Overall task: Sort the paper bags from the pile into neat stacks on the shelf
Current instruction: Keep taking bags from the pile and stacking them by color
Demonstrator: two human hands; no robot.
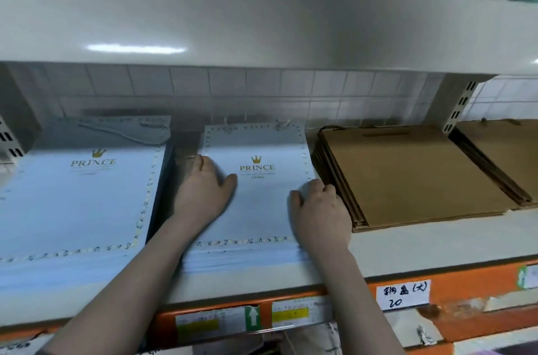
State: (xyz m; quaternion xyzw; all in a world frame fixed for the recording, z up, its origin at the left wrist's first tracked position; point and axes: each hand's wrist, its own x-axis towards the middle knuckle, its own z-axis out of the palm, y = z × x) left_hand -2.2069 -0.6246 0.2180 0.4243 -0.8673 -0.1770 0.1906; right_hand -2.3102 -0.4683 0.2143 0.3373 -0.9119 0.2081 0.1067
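Left hand [203, 189] and right hand [318, 209] lay flat, fingers relaxed, on middle blue PRINCE bag stack [262, 209] at frame centre — brown bag stack [407, 174] just right, larger blue stack [78, 203] left.

Overhead light is glaring off the glossy upper shelf [262, 20] as a white streak left of centre. The recess beneath is sitting dim, shadow pooling along the tiled back wall [233, 87]. Wide-angle distortion is bowing shelf edges near the frame borders. Motion blur is smearing the top corners and softening print throughout.
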